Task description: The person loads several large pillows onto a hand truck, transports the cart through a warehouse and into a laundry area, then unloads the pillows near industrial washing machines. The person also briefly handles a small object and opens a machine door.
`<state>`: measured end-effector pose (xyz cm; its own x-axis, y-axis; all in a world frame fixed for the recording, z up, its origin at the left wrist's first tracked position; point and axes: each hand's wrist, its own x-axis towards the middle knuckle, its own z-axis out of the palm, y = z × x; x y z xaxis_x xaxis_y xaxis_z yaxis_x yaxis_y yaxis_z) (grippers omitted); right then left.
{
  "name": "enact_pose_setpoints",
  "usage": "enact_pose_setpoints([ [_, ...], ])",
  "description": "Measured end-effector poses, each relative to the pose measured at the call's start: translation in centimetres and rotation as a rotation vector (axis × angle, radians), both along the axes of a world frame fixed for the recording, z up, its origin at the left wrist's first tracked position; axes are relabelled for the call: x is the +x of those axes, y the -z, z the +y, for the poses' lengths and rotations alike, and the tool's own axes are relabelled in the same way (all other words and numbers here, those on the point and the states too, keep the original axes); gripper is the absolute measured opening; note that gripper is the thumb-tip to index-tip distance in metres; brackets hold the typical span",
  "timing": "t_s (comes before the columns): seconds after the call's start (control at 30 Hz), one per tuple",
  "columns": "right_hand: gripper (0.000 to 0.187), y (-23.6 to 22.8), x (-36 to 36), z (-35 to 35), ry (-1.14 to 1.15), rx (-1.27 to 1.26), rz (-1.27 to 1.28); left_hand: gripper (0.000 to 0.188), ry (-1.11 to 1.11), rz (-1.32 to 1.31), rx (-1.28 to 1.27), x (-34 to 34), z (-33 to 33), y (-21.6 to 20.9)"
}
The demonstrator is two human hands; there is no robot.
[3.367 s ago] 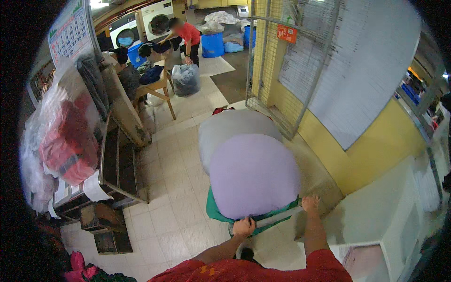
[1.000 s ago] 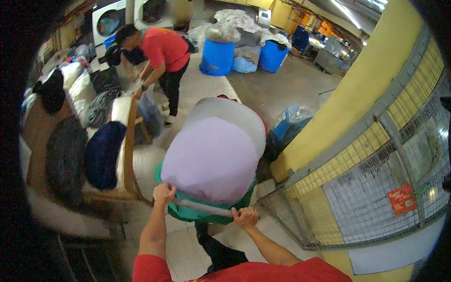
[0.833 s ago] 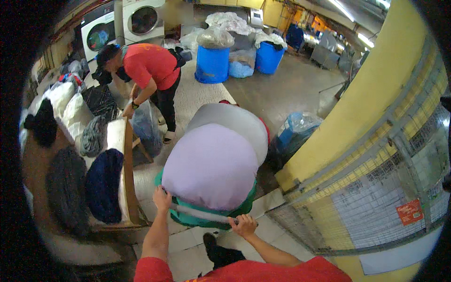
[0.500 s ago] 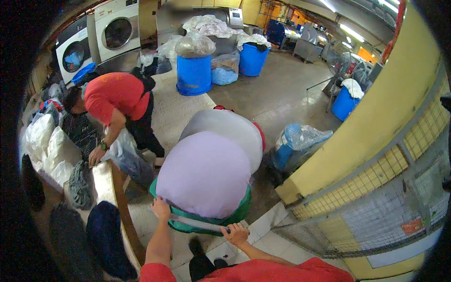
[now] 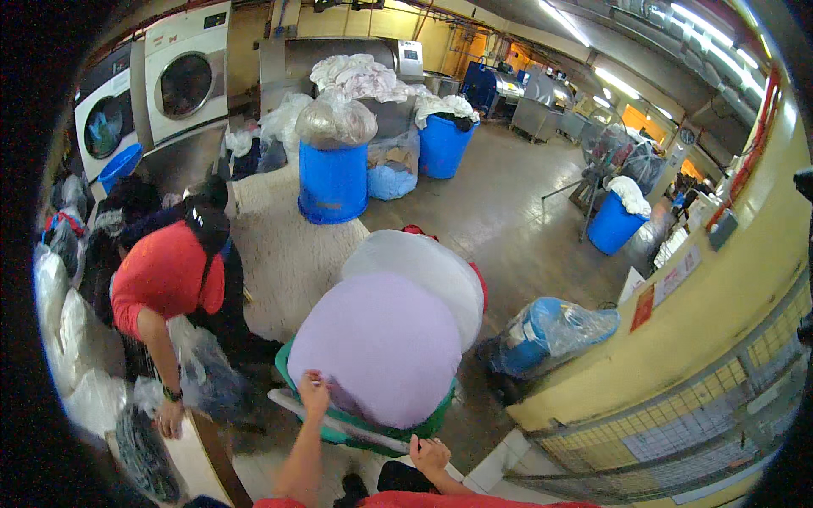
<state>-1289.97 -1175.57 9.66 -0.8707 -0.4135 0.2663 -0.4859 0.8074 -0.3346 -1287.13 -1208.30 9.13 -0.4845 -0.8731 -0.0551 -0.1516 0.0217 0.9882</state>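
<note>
A green cart (image 5: 339,433) stands before me, loaded with a big, rounded lilac cloth bundle (image 5: 381,347). Behind that bundle rests a pale grey-white one (image 5: 423,267), with red cloth showing at its edges. My right hand (image 5: 432,455) is closed around the right end of the cart's grey push bar (image 5: 360,432). With curled fingers, my left hand (image 5: 313,394) is up against the near left side of the lilac bundle, where the cloth creases; it is off the bar. The bar's left end is bare.
A co-worker in red (image 5: 174,275) bends at the left, one hand on a wooden table edge (image 5: 190,457). Blue barrels (image 5: 333,182) stand ahead, near dryers (image 5: 185,80). A plastic-wrapped blue container (image 5: 542,334) sits by the yellow wall (image 5: 593,385) at right.
My left hand has left the push bar and moved up onto the lilac bundle. My right hand stays on the bar. The view has shifted, and the co-worker now appears lower and nearer.
</note>
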Motion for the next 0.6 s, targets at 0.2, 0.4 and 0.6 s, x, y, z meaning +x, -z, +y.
enact_pose_setpoints([
  [0.2,0.040,2.8,-9.8,-10.0,0.077,-0.086,0.161,0.029,0.231,0.239,0.275,-15.8,-2.9,-5.6],
  [0.4,0.035,2.6,-22.0,-18.7,0.115,0.055,-0.042,0.030,0.314,0.161,0.440,-29.8,-12.6,-9.0],
  [0.6,0.032,1.5,-34.7,-26.0,0.380,0.007,0.008,0.027,0.391,0.476,0.732,-43.7,-21.6,-13.7],
])
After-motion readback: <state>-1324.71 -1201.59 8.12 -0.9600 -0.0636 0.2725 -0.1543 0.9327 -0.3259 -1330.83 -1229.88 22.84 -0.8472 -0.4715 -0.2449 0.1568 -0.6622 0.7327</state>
